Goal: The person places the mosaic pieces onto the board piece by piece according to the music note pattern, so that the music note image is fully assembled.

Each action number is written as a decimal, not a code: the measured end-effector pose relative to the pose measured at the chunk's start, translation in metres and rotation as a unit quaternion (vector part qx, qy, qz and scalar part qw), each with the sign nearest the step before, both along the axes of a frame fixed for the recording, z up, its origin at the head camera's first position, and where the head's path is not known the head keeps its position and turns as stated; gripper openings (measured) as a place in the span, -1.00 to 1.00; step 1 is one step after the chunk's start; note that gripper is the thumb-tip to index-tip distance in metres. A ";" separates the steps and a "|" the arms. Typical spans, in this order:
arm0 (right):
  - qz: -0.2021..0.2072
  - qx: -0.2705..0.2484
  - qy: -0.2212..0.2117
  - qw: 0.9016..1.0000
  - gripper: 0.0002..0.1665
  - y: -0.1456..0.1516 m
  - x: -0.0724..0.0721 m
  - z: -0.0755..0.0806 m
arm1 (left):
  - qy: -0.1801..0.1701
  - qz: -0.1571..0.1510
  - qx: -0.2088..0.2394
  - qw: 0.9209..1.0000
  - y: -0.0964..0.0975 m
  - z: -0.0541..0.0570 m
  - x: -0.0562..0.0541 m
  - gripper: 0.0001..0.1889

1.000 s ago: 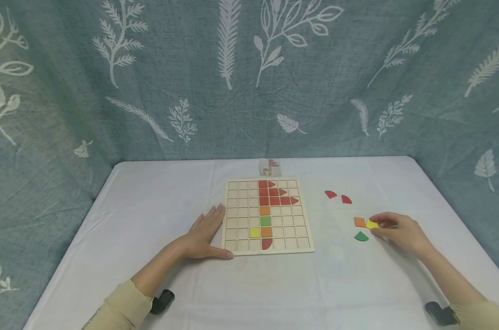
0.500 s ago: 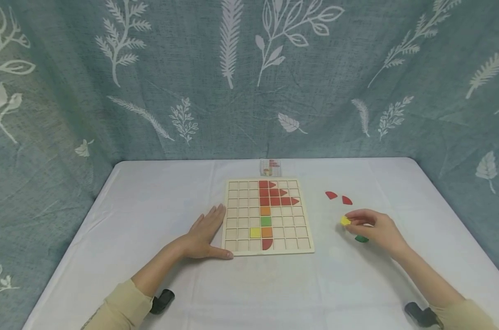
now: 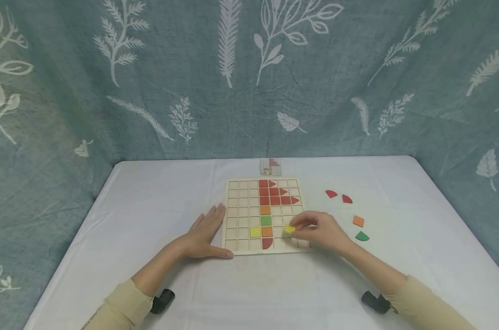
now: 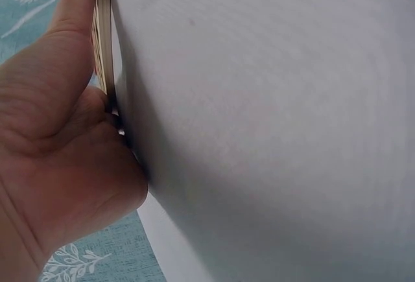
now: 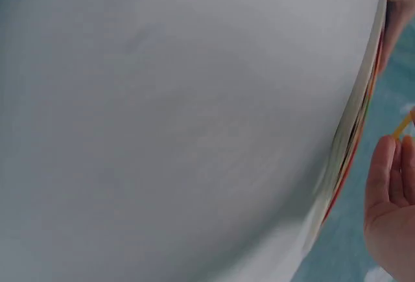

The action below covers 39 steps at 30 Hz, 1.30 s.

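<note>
A pale wooden grid board [image 3: 241, 253] lies on the table. Red squares and triangles, orange, green and yellow squares and a red quarter-round piece [image 3: 267, 243] sit in its cells. My right hand [image 3: 321, 230] pinches a small yellow tile [image 3: 290, 228] between thumb and fingertips, over the board's lower right cells. In the right wrist view the edge of this yellow tile [image 5: 403, 126] shows at the fingertips. With fingers straight, my left hand [image 3: 204, 236] lies along the board's left edge, the thumb at its lower left corner. The left wrist view shows that hand [image 4: 65, 120] against the board's side.
Right of the board lie two red quarter-round pieces [image 3: 331, 194], an orange square [image 3: 358, 221] and a green quarter-round piece [image 3: 362, 236]. A small pattern card [image 3: 270, 167] lies behind the board. A leaf-print curtain [image 3: 249, 91] surrounds the white-covered table [image 3: 163, 192].
My right hand has carried the yellow tile left from among the loose pieces to over the board. The orange square now lies slightly turned. My left hand has stayed still.
</note>
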State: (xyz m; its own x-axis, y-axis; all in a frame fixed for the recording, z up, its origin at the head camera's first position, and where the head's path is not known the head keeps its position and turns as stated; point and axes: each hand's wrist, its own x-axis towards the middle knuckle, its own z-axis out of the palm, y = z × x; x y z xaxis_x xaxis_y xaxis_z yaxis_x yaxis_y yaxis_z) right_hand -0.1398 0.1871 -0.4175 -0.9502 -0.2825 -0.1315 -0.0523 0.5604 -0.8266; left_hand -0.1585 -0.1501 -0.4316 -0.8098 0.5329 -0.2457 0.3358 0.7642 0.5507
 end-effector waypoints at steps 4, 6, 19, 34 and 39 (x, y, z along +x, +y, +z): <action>0.063 0.012 0.023 0.998 -0.80 -0.032 -0.004 0.001 | -0.003 -0.001 0.007 1.000 -0.001 0.004 0.000 0.30; 0.096 0.016 0.041 0.994 -0.82 -0.045 -0.005 0.001 | -0.007 -0.003 0.010 1.000 -0.001 0.006 0.001 0.29; 0.203 0.071 0.133 0.967 -0.89 -0.077 -0.005 -0.001 | -0.012 -0.002 0.016 1.000 -0.001 0.007 0.000 0.27; 0.141 0.023 0.074 0.987 -0.88 -0.064 -0.007 0.005 | -0.008 -0.004 0.015 1.000 -0.002 0.004 0.000 0.28; 0.053 -0.012 0.061 0.997 -0.85 -0.037 -0.014 0.007 | -0.002 -0.003 0.013 1.000 -0.002 0.004 0.001 0.28</action>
State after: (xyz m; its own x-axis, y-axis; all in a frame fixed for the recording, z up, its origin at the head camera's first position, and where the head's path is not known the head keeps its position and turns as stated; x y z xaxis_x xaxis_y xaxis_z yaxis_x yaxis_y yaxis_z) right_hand -0.1534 0.1499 -0.4107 -0.9232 -0.3843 -0.0087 -0.2116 0.5268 -0.8233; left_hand -0.1579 -0.1520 -0.4280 -0.8062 0.5430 -0.2351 0.3375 0.7483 0.5711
